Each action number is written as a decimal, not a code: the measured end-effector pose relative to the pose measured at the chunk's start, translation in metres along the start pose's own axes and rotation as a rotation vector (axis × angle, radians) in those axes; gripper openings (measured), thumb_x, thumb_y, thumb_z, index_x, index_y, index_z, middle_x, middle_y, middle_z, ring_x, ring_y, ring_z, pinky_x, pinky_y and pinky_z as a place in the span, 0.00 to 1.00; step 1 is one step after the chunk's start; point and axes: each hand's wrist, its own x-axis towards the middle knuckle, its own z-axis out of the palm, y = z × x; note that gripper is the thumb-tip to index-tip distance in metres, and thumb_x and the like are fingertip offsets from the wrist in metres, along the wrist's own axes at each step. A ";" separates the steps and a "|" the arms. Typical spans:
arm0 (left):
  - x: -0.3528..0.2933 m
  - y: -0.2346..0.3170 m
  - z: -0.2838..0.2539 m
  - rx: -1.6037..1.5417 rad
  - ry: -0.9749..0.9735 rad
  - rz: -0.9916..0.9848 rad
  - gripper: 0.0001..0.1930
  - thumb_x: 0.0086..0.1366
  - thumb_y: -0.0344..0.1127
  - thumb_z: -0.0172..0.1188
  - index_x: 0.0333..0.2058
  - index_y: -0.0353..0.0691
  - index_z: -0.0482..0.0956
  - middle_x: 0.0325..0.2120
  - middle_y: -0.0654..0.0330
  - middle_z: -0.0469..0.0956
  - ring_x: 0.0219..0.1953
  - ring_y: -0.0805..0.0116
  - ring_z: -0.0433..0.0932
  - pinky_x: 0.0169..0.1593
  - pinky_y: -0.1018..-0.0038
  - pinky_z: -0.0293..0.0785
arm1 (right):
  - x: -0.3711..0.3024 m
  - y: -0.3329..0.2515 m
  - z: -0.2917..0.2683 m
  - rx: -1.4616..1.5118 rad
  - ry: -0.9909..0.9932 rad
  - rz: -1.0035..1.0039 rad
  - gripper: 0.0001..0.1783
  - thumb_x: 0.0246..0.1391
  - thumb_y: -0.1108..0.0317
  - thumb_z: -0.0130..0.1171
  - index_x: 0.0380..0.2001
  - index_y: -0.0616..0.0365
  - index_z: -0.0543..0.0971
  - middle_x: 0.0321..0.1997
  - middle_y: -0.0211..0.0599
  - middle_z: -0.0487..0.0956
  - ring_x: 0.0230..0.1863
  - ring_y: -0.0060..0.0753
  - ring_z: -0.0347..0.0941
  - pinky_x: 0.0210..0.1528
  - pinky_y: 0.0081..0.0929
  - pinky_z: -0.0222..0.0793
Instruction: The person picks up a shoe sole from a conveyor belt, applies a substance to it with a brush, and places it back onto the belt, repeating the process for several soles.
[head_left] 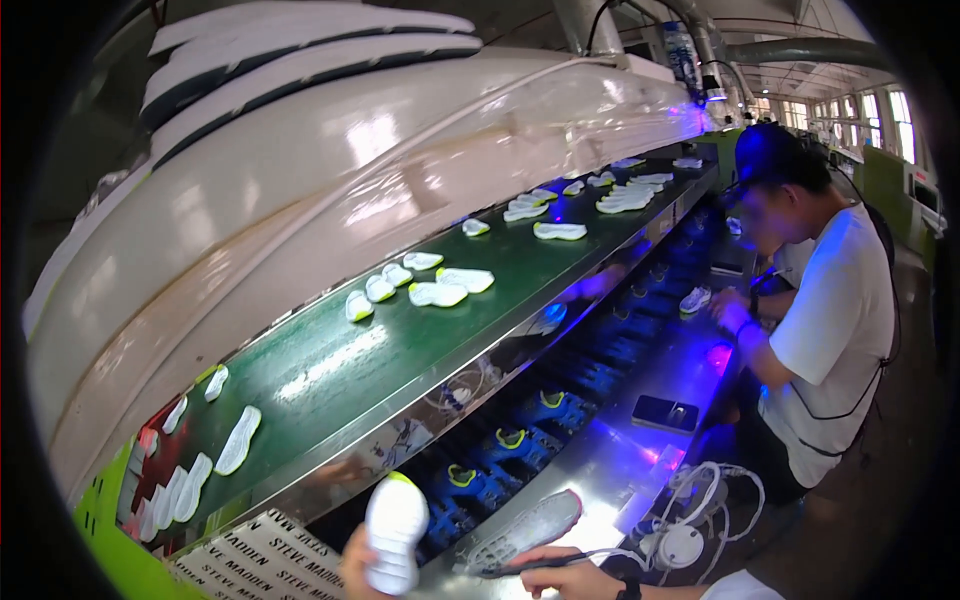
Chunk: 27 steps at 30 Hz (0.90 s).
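My left hand (pixel 357 568), low in the middle of the view, is closed round the edge of a white shoe sole (pixel 396 530) with a yellow-green end. The sole is held up on its length in front of the bench. To its right, my right hand (pixel 575 580) grips a slim black pen-like tool (pixel 500 572), pointing left. Just beyond the tool, a grey patterned sole-shaped piece (pixel 525 530) lies on the metal bench (pixel 600 480).
A green conveyor belt (pixel 330 390) carries many white soles. Between belt and bench runs a dark channel with blue shoes (pixel 510 440). A phone (pixel 665 414) and coiled white cables (pixel 690 500) are at right. A co-worker (pixel 830 290) handles a shoe (pixel 695 299). Printed paper (pixel 265 560) lies front left.
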 end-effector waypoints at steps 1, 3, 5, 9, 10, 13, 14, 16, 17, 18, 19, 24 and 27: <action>-0.021 -0.020 0.001 -0.041 0.150 -0.153 0.36 0.43 0.28 0.47 0.56 0.28 0.61 0.48 0.44 0.71 0.47 0.51 0.73 0.51 0.63 0.72 | -0.004 0.001 0.007 -0.071 -0.130 0.099 0.13 0.53 0.74 0.55 0.43 0.63 0.76 0.33 0.33 0.77 0.34 0.20 0.73 0.36 0.19 0.69; -0.029 -0.086 -0.052 -0.138 0.141 -0.253 0.31 0.46 0.34 0.49 0.50 0.20 0.66 0.43 0.42 0.74 0.44 0.48 0.75 0.50 0.60 0.72 | -0.002 0.015 0.018 -0.356 -0.348 -0.010 0.11 0.57 0.67 0.55 0.42 0.57 0.79 0.37 0.36 0.79 0.38 0.20 0.73 0.37 0.17 0.71; -0.047 -0.125 -0.040 -0.284 0.014 -0.270 0.26 0.60 0.48 0.45 0.49 0.34 0.69 0.42 0.50 0.76 0.43 0.57 0.77 0.48 0.65 0.72 | 0.013 0.016 0.017 -0.302 -0.243 0.250 0.12 0.53 0.69 0.59 0.42 0.56 0.80 0.39 0.28 0.78 0.39 0.18 0.72 0.42 0.19 0.69; -0.042 -0.167 -0.069 -0.708 0.095 -0.336 0.27 0.67 0.54 0.38 0.54 0.40 0.67 0.45 0.52 0.75 0.47 0.53 0.74 0.49 0.61 0.72 | 0.045 0.055 0.008 -0.951 -0.117 -0.517 0.13 0.49 0.74 0.59 0.40 0.61 0.79 0.44 0.43 0.78 0.44 0.34 0.77 0.47 0.25 0.71; -0.043 -0.167 -0.076 -0.721 -0.027 -0.312 0.26 0.67 0.53 0.39 0.54 0.40 0.66 0.45 0.53 0.74 0.47 0.54 0.73 0.49 0.61 0.72 | 0.040 0.061 0.014 -0.954 -0.233 -0.473 0.13 0.48 0.74 0.60 0.39 0.62 0.79 0.44 0.43 0.78 0.44 0.34 0.77 0.47 0.25 0.71; -0.051 -0.150 -0.064 -0.548 0.175 -0.188 0.25 0.66 0.52 0.42 0.54 0.41 0.68 0.45 0.53 0.74 0.44 0.56 0.74 0.47 0.63 0.73 | 0.038 0.059 0.028 -0.702 -0.243 -0.179 0.12 0.47 0.73 0.61 0.38 0.61 0.80 0.37 0.42 0.80 0.42 0.34 0.78 0.48 0.25 0.70; -0.052 -0.150 -0.071 -0.657 0.114 -0.200 0.24 0.66 0.52 0.43 0.53 0.42 0.68 0.45 0.53 0.74 0.45 0.57 0.74 0.46 0.63 0.73 | 0.048 0.055 0.030 -0.748 -0.155 -0.214 0.12 0.47 0.73 0.61 0.38 0.61 0.80 0.37 0.42 0.80 0.42 0.33 0.78 0.47 0.25 0.71; -0.050 -0.149 -0.069 -0.656 0.331 -0.214 0.23 0.66 0.52 0.44 0.53 0.44 0.69 0.43 0.54 0.74 0.40 0.59 0.74 0.44 0.65 0.73 | 0.047 0.061 0.032 -0.861 -0.197 -0.345 0.13 0.47 0.73 0.61 0.39 0.61 0.79 0.38 0.41 0.80 0.40 0.33 0.78 0.46 0.25 0.71; -0.048 -0.150 -0.073 -0.824 -0.032 -0.226 0.25 0.65 0.53 0.46 0.54 0.44 0.67 0.39 0.56 0.72 0.34 0.61 0.72 0.42 0.67 0.71 | 0.038 0.070 0.031 -0.920 -0.328 -0.433 0.14 0.47 0.73 0.61 0.40 0.61 0.78 0.39 0.41 0.80 0.40 0.32 0.78 0.45 0.25 0.71; -0.048 -0.146 -0.073 -0.917 0.003 -0.250 0.26 0.64 0.54 0.47 0.54 0.44 0.66 0.39 0.56 0.71 0.32 0.62 0.71 0.40 0.68 0.71 | 0.033 0.068 0.035 -0.895 -0.439 -0.353 0.14 0.46 0.74 0.61 0.40 0.60 0.79 0.39 0.41 0.80 0.40 0.33 0.78 0.45 0.25 0.71; -0.047 -0.141 -0.071 -1.011 0.036 -0.275 0.27 0.64 0.55 0.47 0.55 0.44 0.65 0.38 0.55 0.70 0.30 0.63 0.69 0.38 0.68 0.71 | 0.027 0.063 0.040 -0.869 -0.547 -0.273 0.14 0.46 0.74 0.61 0.39 0.60 0.79 0.39 0.41 0.80 0.40 0.33 0.78 0.45 0.25 0.71; -0.045 -0.130 -0.079 -0.760 -0.228 -0.258 0.33 0.64 0.60 0.42 0.56 0.39 0.61 0.38 0.48 0.69 0.32 0.59 0.71 0.34 0.67 0.72 | 0.041 0.049 0.029 -0.872 -0.625 -0.237 0.16 0.46 0.74 0.57 0.42 0.56 0.79 0.44 0.42 0.78 0.45 0.40 0.75 0.49 0.28 0.69; -0.041 -0.115 -0.097 -0.302 -0.135 -0.401 0.29 0.64 0.52 0.48 0.53 0.30 0.66 0.44 0.42 0.74 0.40 0.55 0.78 0.41 0.67 0.76 | 0.044 0.034 0.028 -0.857 -0.723 0.136 0.15 0.46 0.76 0.56 0.41 0.57 0.79 0.43 0.41 0.78 0.38 0.39 0.77 0.42 0.27 0.72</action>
